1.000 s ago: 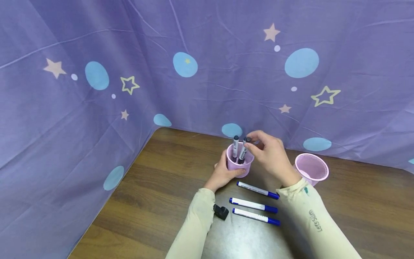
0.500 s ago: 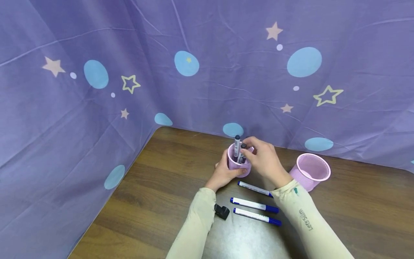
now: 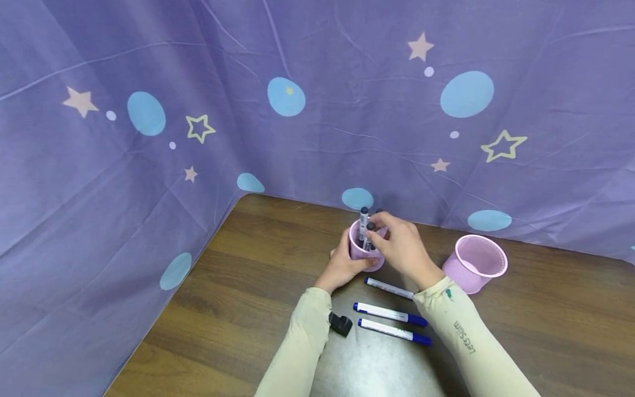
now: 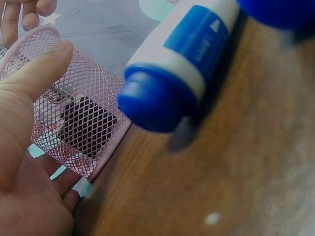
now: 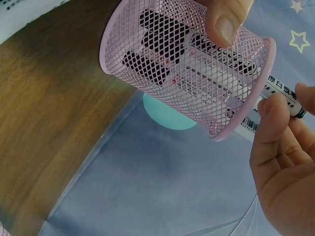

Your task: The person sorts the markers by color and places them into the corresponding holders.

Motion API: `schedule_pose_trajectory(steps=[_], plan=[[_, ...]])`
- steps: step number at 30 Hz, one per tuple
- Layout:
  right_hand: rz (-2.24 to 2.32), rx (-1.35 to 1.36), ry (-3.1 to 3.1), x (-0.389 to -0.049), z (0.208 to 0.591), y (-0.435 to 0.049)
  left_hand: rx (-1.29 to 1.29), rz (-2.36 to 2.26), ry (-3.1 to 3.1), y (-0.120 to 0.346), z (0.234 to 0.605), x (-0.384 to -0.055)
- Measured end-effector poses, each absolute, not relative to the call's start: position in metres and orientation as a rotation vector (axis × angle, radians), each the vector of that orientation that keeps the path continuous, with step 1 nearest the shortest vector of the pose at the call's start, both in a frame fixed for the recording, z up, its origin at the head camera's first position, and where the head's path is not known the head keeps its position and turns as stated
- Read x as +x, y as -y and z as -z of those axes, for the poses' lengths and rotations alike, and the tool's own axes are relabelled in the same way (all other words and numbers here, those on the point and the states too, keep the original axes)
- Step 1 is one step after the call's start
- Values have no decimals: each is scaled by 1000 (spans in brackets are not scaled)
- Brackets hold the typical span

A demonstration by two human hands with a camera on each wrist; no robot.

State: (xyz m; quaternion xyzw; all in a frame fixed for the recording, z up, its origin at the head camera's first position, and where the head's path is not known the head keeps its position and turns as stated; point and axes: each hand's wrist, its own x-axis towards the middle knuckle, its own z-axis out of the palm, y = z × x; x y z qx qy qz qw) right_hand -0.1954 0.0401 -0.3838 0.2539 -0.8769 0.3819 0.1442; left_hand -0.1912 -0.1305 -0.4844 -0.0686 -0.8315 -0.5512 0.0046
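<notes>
A pink mesh pen cup stands in my left hand, its fingers and thumb wrapped round the wall. Inside it are several black-capped markers; one marker pokes above the rim. My right hand is over the cup's mouth and pinches the upper end of another marker between thumb and fingers. Through the mesh in the right wrist view, black caps show at the bottom of the cup. In the left wrist view, the left thumb lies along the cup's side.
Three blue-capped white markers lie on the wooden table in front of the cup. A second pink mesh cup stands to the right, beyond my right forearm. A purple patterned cloth hangs behind and at the left.
My right hand has moved down and slightly left, and the marker it pinches sits lower in the cup. The left hand keeps its grip on the cup.
</notes>
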Motion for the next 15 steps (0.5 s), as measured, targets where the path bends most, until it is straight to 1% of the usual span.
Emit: schedule_pose_trajectory(steps=[15], plan=[[-1091,711,2550,-197,378,-40,-210,1721,2610,130,484,-190]])
